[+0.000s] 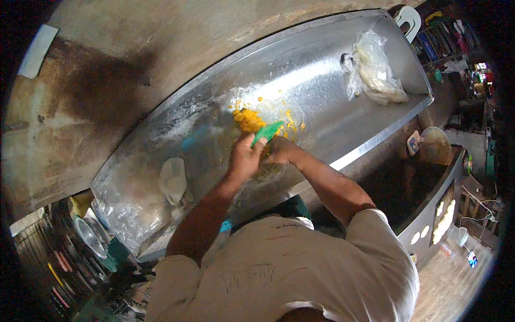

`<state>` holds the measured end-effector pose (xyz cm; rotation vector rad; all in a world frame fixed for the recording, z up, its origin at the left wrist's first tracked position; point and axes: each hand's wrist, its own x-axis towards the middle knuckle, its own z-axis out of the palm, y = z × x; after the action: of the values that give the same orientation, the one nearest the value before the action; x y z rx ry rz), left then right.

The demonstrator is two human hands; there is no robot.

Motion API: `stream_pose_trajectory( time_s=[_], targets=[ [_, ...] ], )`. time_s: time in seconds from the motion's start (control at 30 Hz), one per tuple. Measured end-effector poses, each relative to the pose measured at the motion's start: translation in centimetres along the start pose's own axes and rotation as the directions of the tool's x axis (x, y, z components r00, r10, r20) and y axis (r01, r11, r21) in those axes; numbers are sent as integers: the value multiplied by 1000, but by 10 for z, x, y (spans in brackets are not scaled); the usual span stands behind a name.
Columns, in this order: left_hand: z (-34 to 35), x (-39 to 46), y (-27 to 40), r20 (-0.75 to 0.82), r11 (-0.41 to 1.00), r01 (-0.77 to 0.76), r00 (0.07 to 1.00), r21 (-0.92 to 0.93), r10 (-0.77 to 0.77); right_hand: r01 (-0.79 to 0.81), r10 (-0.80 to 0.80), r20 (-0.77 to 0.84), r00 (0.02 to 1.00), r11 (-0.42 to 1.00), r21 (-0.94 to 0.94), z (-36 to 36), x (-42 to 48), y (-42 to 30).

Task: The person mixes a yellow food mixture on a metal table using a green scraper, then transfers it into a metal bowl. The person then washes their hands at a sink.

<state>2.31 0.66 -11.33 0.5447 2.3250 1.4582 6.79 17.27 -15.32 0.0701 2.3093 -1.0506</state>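
Note:
My left hand [246,156] grips a green plastic scraper [267,133], its thumb laid along the near face. Right beside it, my right hand [281,151] is curled low over the metal surface by the scraper's lower edge; its fingertips are hidden, so I cannot tell whether it holds anything. Just beyond both hands lies a heap of crumbly yellow dough-like material [247,118]. Smaller yellow bits [290,118] are scattered to its right. All of this rests in a long sheet-metal trough [322,104], with pale smears on its floor.
Crumpled clear plastic bags [374,70] lie at the trough's right end. At the left are a translucent scoop-like container [173,181] and clear plastic sheeting [128,209]. A rack of trays [60,261] stands lower left. Pale dough-like pieces [443,223] sit on a dark surface at right.

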Motion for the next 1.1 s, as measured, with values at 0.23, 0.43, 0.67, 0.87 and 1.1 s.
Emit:
stream_pose_trajectory(
  time_s=[0.23, 0.43, 0.67, 0.87, 1.1],
  targets=[
    [-19, 17, -42, -33, 911, 376, 922, -168, -386, 133, -137, -121, 983, 990, -39, 1, -33, -30],
    [-65, 2, -20, 456, 394, 549, 835, -737, -308, 375, -444, -1, 896, 754, 539, -48, -52, -41],
    [-24, 7, 0, 265, 909, 251, 950, -332, -165, 181, -270, 225, 936, 920, 349, -29, -37, -35],
    [-12, 15, -29, 9, 964, 151, 988, 218, -157, 108, -53, 159, 986, 926, -362, -7, -35, -62],
    [-43, 21, -4, 208, 967, 248, 945, 51, -254, 110, -50, 143, 988, 885, -452, -4, -29, -47]
  ],
)
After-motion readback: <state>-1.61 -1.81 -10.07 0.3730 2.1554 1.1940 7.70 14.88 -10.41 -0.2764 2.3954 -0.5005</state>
